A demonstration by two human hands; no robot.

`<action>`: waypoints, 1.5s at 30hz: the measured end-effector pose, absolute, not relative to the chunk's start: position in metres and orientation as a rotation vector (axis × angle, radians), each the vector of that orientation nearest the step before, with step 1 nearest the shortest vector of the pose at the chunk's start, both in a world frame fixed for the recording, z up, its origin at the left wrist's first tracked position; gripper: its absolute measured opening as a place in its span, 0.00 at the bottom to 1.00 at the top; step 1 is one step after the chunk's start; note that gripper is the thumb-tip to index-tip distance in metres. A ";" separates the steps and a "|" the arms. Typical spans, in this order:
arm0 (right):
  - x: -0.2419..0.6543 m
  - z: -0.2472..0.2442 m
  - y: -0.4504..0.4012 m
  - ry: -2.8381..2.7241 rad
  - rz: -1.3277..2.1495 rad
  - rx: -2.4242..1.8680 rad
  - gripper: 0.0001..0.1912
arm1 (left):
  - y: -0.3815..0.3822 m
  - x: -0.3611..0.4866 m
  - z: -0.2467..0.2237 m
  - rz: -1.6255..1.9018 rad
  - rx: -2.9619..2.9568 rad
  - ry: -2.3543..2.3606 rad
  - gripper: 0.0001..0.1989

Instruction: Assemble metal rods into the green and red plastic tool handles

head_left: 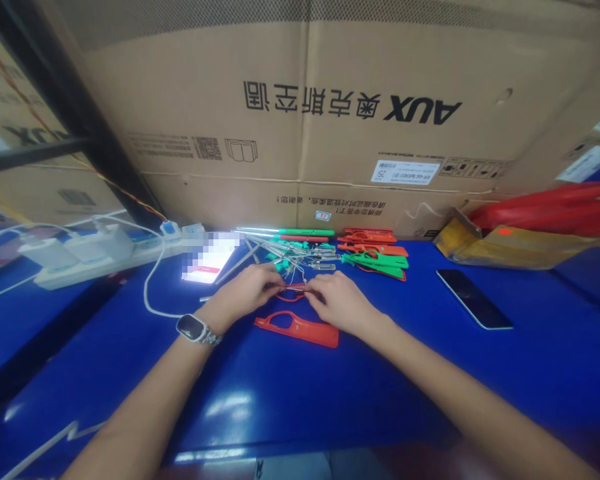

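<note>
My left hand [254,291], with a watch on its wrist, is closed in a pinch at the left end of a red plastic piece [294,295]. At the right end of the same piece, the fingers of my right hand [341,303] are pressed together; whatever small part they pinch is too small to name. A loose red handle shell [300,330] lies just below on the blue table. Beyond my hands is a heap of thin wires and clear parts [300,253]. Green shells [380,260] and orange shells [373,235] are piled to its right.
A white power strip [110,259] with plugs and cables sits at the left, beside a lit screen [211,259]. On the right lie a dark phone [473,298] and an open yellow box [500,247]. A large cardboard box [300,133] stands behind the blue table [330,400].
</note>
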State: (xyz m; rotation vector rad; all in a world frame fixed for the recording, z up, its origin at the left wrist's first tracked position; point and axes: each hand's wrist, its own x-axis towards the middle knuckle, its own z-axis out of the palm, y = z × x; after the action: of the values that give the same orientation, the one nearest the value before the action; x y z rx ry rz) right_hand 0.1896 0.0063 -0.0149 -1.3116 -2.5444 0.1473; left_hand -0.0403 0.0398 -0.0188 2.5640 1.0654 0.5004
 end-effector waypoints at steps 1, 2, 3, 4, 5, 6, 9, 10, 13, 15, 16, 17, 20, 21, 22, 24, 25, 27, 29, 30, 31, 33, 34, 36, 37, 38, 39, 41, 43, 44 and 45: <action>0.188 -0.012 0.009 -2.571 0.135 -1.333 0.10 | 0.039 -0.040 -0.019 0.498 2.564 1.062 0.09; 0.186 -0.008 0.012 -2.584 0.139 -1.354 0.10 | 0.039 -0.040 -0.018 0.497 2.566 1.060 0.10; 0.184 -0.005 0.016 -2.586 0.157 -1.375 0.09 | 0.039 -0.040 -0.018 0.499 2.569 1.059 0.10; 0.182 -0.001 0.020 -2.577 0.183 -1.396 0.08 | 0.039 -0.039 -0.019 0.502 2.573 1.057 0.10; 0.180 0.002 0.025 -2.567 0.213 -1.406 0.07 | 0.039 -0.039 -0.019 0.504 2.576 1.055 0.10; 0.178 0.005 0.030 -2.563 0.243 -1.409 0.07 | 0.039 -0.039 -0.020 0.508 2.578 1.054 0.10; 0.170 0.017 0.044 -2.655 0.313 -1.386 0.08 | 0.040 -0.040 -0.021 0.517 2.580 1.047 0.10; 0.166 0.021 0.047 -2.716 0.320 -1.376 0.07 | 0.040 -0.040 -0.022 0.520 2.579 1.041 0.10; 0.155 0.032 0.054 -2.907 0.280 -1.357 0.06 | 0.039 -0.039 -0.023 0.533 2.578 1.022 0.10; 0.148 0.037 0.055 -3.005 0.191 -1.315 0.06 | 0.039 -0.038 -0.023 0.548 2.582 1.016 0.10; 0.145 0.038 0.055 -3.044 0.148 -1.277 0.07 | 0.039 -0.037 -0.023 0.555 2.585 1.011 0.10; 0.144 0.039 0.055 -3.076 0.119 -1.234 0.08 | 0.039 -0.037 -0.023 0.563 2.587 1.006 0.09; 0.147 0.037 0.056 -3.126 0.135 -1.158 0.09 | 0.039 -0.036 -0.023 0.576 2.589 1.005 0.09; 0.150 0.036 0.056 -3.122 0.153 -1.152 0.08 | 0.038 -0.036 -0.023 0.575 2.586 1.011 0.09; 0.154 0.034 0.056 -3.108 0.168 -1.149 0.08 | 0.038 -0.036 -0.023 0.574 2.584 1.015 0.09; 0.161 0.028 0.057 -3.057 0.192 -1.139 0.08 | 0.037 -0.036 -0.022 0.572 2.582 1.024 0.09; 0.164 0.025 0.056 -3.023 0.212 -1.133 0.08 | 0.037 -0.037 -0.021 0.567 2.581 1.028 0.09; 0.168 0.020 0.056 -2.954 0.278 -1.136 0.07 | 0.037 -0.038 -0.021 0.552 2.574 1.038 0.10; 0.170 0.018 0.055 -2.880 0.383 -1.149 0.07 | 0.036 -0.040 -0.019 0.535 2.549 1.056 0.11; 0.170 0.017 0.055 -2.842 0.444 -1.159 0.07 | 0.036 -0.041 -0.018 0.527 2.538 1.066 0.11; 0.170 0.017 0.055 -2.807 0.501 -1.168 0.07 | 0.035 -0.042 -0.018 0.520 2.535 1.076 0.11; 0.170 0.017 0.055 -2.762 0.582 -1.177 0.08 | 0.034 -0.042 -0.015 0.501 2.556 1.096 0.11; 0.170 0.017 0.055 -2.757 0.595 -1.175 0.08 | 0.033 -0.041 -0.014 0.486 2.574 1.106 0.11; 0.170 0.017 0.056 -2.775 0.563 -1.160 0.08 | 0.030 -0.038 -0.011 0.450 2.601 1.140 0.12; 0.171 0.016 0.056 -2.795 0.529 -1.143 0.08 | 0.029 -0.036 -0.009 0.430 2.604 1.167 0.12; 0.171 0.015 0.056 -2.820 0.488 -1.116 0.08 | 0.027 -0.034 -0.008 0.410 2.603 1.196 0.12; 0.172 0.014 0.055 -2.844 0.440 -1.085 0.08 | 0.026 -0.033 -0.007 0.395 2.601 1.223 0.13; 0.173 0.012 0.054 -2.884 0.339 -1.026 0.08 | 0.024 -0.031 -0.006 0.383 2.594 1.258 0.13; 0.173 0.011 0.054 -2.903 0.274 -1.005 0.09 | 0.021 -0.031 -0.005 0.386 2.593 1.260 0.13; 0.173 0.010 0.054 -2.904 0.271 -1.011 0.09 | 0.020 -0.030 -0.005 0.389 2.596 1.254 0.13; 0.174 0.010 0.055 -2.897 0.285 -1.029 0.09 | 0.018 -0.030 -0.004 0.384 2.602 1.248 0.14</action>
State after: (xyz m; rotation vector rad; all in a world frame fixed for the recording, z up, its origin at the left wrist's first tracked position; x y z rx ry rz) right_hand 0.1736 0.0546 0.0100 -1.0288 -2.8966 0.2847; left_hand -0.0299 0.0184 -0.0039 2.6019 1.2476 0.3836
